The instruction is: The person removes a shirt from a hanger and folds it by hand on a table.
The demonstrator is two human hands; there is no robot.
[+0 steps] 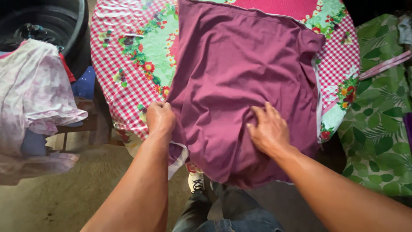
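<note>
A maroon garment (244,73) lies spread over a round table (120,51) covered in a red-checked, flowered plastic cloth. Its near edge hangs over the table's front. My left hand (160,117) is closed on the garment's left edge, near the table's front rim. My right hand (268,129) lies flat on the fabric with fingers spread, pressing the wrinkled lower middle part.
A pile of pale floral clothes (30,94) rests on a stool at the left, below a black tub (51,21). A green leaf-patterned cloth (382,129) covers something at the right. My shoe (196,182) and jeans show under the table on a concrete floor.
</note>
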